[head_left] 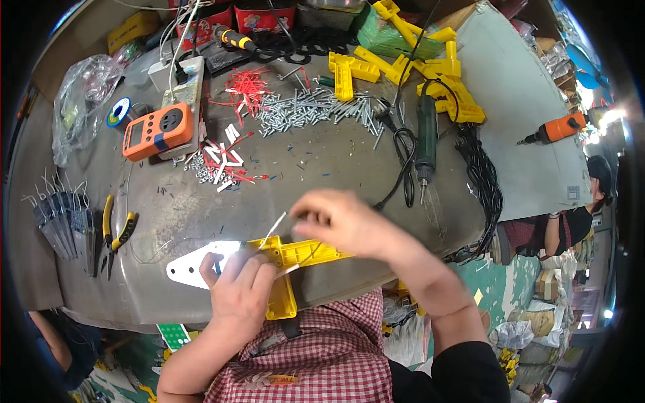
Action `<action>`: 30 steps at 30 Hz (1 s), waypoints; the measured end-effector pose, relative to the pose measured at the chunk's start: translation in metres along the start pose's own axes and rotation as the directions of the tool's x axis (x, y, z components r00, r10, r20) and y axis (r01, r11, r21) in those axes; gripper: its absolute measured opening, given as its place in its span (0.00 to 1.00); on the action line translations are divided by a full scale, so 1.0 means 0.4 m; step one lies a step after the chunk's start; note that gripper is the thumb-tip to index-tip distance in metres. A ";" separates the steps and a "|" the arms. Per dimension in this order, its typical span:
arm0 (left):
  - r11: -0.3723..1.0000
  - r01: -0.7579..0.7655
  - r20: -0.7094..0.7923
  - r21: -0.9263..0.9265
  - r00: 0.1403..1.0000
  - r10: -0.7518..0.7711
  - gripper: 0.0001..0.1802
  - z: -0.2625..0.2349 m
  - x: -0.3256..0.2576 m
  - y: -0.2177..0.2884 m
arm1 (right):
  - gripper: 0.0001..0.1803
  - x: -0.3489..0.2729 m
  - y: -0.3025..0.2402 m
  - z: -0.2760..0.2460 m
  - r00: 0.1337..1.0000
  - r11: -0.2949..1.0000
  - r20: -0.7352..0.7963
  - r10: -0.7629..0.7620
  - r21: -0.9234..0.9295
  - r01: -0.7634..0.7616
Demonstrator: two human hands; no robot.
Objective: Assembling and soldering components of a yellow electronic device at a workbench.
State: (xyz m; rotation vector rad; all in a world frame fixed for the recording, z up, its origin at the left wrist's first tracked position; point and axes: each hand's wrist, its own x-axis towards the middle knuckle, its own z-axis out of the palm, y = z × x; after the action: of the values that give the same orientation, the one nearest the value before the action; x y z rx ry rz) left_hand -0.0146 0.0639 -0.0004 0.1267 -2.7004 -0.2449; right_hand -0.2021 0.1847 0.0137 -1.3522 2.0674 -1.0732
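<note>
A white pointed plate point(180, 270) with dark holes lies at the near edge of the table, its far end glaring in the light. My left hand point(240, 285) grips it where it meets a yellow plastic handle shell point(282, 299), fingers bent over the joint. The shell's ribbed arm point(309, 252) extends to the right, under my right hand point(342, 221). That hand is slightly blurred, its fingers curled together. A thin white-sleeved wire point(273, 230) stands up from the shell, close to the right fingertips. Whatever those fingers hold is hidden.
Black-yellow pliers point(109, 235) lie left, beside several grey blocks with wires point(67, 218). An orange meter point(158, 131), screws point(316, 113), red sleeved wires point(247, 87) and yellow shells point(344, 80) spread farther back. A green electric screwdriver point(426, 138) and black cable point(480, 168) lie right.
</note>
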 end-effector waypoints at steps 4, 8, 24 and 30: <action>1.000 0.011 0.038 -0.022 0.999 -0.010 0.10 0.004 -0.006 -0.006 | 0.10 0.149 0.151 -0.154 0.932 0.876 -0.361 -0.018 -0.455 -0.160; 0.984 0.068 0.068 -0.164 0.996 -0.057 0.17 0.007 0.032 -0.002 | 0.10 0.360 0.269 -0.231 0.922 0.371 -0.215 -0.321 -0.925 -0.086; 0.999 -0.004 0.035 -0.042 0.999 0.006 0.25 0.023 0.028 0.005 | 0.23 0.072 -0.046 -0.125 0.937 0.701 -0.283 -0.203 0.627 0.341; 0.989 -0.150 0.304 -0.001 0.942 0.143 0.23 -0.045 0.000 0.024 | 0.27 -0.040 -0.019 -0.062 0.934 0.444 -0.318 -0.164 0.822 0.358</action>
State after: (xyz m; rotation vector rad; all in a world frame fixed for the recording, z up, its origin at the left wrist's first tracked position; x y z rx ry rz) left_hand -0.0074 0.0704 0.0175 -0.1160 -3.0011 -0.2027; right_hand -0.2089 0.2064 0.0338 -1.0055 1.0116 -2.0858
